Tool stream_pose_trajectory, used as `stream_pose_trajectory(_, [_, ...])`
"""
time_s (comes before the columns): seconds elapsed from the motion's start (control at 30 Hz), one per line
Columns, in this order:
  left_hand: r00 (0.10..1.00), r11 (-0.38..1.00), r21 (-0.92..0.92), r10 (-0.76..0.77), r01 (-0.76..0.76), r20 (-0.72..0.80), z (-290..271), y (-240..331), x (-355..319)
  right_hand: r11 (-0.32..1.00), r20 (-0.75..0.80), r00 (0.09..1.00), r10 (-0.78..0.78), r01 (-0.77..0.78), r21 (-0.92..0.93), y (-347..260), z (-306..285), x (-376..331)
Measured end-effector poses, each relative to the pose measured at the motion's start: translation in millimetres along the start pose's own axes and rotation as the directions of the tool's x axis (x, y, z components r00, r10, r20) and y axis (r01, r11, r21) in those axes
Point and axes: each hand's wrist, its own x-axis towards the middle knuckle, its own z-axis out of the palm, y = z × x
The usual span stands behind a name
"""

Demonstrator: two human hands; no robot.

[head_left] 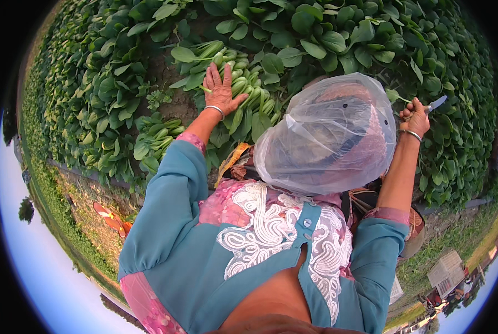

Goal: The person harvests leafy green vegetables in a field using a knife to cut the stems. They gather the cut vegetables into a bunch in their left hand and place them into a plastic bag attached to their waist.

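Note:
My left hand (221,92) lies flat with its fingers spread on a row of cut green bok choy (248,83), their pale stem ends bunched together. My right hand (415,118) is off to the right, closed round a small knife (438,103); its silver blade points outward and its handle is mostly hidden in my fist. A small leaf (395,96) stands by the fingers of that hand, and I cannot tell whether they pinch it. Between my arms, clear plastic sheeting (327,139) covers my bent knee.
Dense growing leafy greens (338,42) fill the bed ahead and to both sides. A smaller pile of cut bok choy (162,136) lies left of my forearm. Orange-red sandals (112,220) sit on the ground at left. A pale crate (446,273) stands at the lower right.

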Motion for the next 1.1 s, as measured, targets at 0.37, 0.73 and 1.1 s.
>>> stream_pose_trajectory(0.37, [0.958, 0.982, -0.028, 0.187, -0.185, 0.217, -83, 1, 32, 0.619, 0.108, 0.984, -0.14, 0.172, -0.766, 88, -37, 58])
stream_pose_trajectory(0.73, [0.641, 0.641, 0.009, 0.767, -0.767, -0.022, -141, 242, 216, 0.517, 0.422, 0.873, -0.242, 0.485, -0.706, 96, -4, 97])
stream_pose_trajectory(1.1, [0.379, 0.447, 0.039, 0.707, -0.894, 0.597, -19, 441, 272, 0.86, 0.498, 0.867, -0.032, 0.278, -0.428, 160, -29, 122])
